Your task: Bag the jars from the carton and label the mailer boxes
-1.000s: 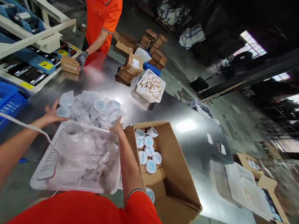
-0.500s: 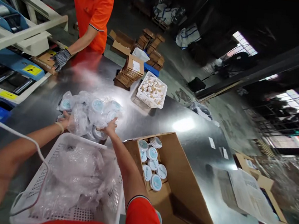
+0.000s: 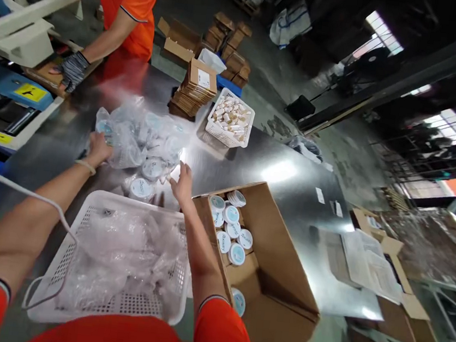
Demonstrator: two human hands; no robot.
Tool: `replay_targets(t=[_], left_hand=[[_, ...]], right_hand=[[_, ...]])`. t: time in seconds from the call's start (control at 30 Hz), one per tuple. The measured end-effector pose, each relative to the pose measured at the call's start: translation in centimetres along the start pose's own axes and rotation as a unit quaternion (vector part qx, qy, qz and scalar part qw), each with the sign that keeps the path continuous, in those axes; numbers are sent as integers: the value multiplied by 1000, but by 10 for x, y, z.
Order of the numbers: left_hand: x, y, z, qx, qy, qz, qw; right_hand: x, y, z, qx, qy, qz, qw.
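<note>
On the metal table lies a pile of clear plastic bags (image 3: 126,143) with round, white-and-blue lidded tubs inside. My left hand (image 3: 99,148) is at the pile's left edge, its fingers closed on a bag with a tub in it. At the right edge, my right hand (image 3: 182,183) has thumb and fingers apart beside the bags, holding nothing. A round tub (image 3: 141,188) lies at the pile's near side. Close to me, a white plastic basket (image 3: 93,199) holds crumpled clear bags. To its right, an open cardboard box (image 3: 280,254) contains several round tubs (image 3: 237,254).
Farther back stand a small white basket (image 3: 229,119) of little bottles and a stack of flat cardboard (image 3: 194,87). A co-worker's gloved hand (image 3: 74,71) rests by the roller conveyor (image 3: 24,109) at left. A white cable (image 3: 36,193) crosses over my left forearm.
My right hand has come away from the bags and spread its fingers. The left hand has shifted along the pile's left edge. Tubs at the near side show more clearly; the view has shifted.
</note>
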State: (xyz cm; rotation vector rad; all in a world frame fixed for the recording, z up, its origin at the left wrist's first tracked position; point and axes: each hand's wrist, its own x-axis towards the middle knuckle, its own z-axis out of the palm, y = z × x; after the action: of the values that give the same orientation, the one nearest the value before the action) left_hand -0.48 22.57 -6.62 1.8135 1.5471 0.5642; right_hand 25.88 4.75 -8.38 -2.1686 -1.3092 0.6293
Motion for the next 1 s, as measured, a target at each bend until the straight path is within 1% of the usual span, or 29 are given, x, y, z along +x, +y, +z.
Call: replay_targets(t=[0.03, 0.07, 0.1, 0.13, 0.2, 0.23, 0.27, 0.3, 0.33, 0.4, 0.47, 0.53, 0.6, 0.67, 0.7, 0.73, 0.77, 0.83, 0.9, 0.93, 1.0], left_hand=[[-10, 2, -2, 10, 20, -4, 1000], [-22, 5, -2, 20, 22, 5, 1000], [-36, 9, 0, 28, -1, 28, 999], [-50, 14, 5, 31, -47, 61, 997], [-78, 24, 15, 32, -171, 125, 977], [-90, 27, 19, 33, -220, 145, 964], [-100, 29, 21, 34, -245, 154, 956], [-107, 29, 21, 33, -246, 153, 957], [-113, 26, 18, 32, -235, 146, 960], [-121, 15, 4, 24, -198, 111, 974], [-125, -1, -17, 12, -166, 66, 984], [-129, -16, -38, 11, -132, 31, 991], [-137, -27, -57, 21, -92, 19, 995], [-148, -33, -68, 36, -66, 25, 997], [-155, -35, -71, 44, -69, 30, 996], [-164, -36, -71, 49, -86, 33, 995], [-172, -36, -69, 53, -114, 36, 991], [-188, -34, -60, 55, -191, 40, 979], [-200, -32, -46, 67, -263, 48, 961], [-204, -31, -39, 79, -286, 51, 954], [-208, -30, -27, 120, -302, 51, 944]], right_hand=[[-39, 7, -9, -9, -16, -10, 1000], [-80, 15, -16, -29, -22, -2, 999], [-122, 23, -22, -63, -22, 25, 997], [-163, 32, -25, -100, -19, 63, 993], [-234, 49, -28, -158, -16, 157, 975], [-261, 57, -26, -167, -10, 202, 965], [-283, 63, -24, -154, -14, 242, 958], [-298, 66, -20, -124, -20, 272, 954], [-308, 67, -16, -84, -27, 289, 953], [-312, 62, -6, -13, -37, 295, 955], [-297, 50, 2, 8, -31, 288, 957], [-268, 36, 8, 0, -28, 289, 957], [-234, 26, 11, -23, -53, 290, 955], [-203, 21, 10, -28, -68, 282, 957], [-191, 19, 8, -41, -86, 267, 959], [-184, 17, 6, -53, -105, 257, 959], [-180, 15, 2, -67, -122, 247, 959], [-186, 9, -9, -106, -137, 211, 962], [-203, 2, -26, -151, -127, 147, 969], [-213, 0, -38, -169, -117, 106, 973], [-233, 3, -69, -178, -94, 43, 979]])
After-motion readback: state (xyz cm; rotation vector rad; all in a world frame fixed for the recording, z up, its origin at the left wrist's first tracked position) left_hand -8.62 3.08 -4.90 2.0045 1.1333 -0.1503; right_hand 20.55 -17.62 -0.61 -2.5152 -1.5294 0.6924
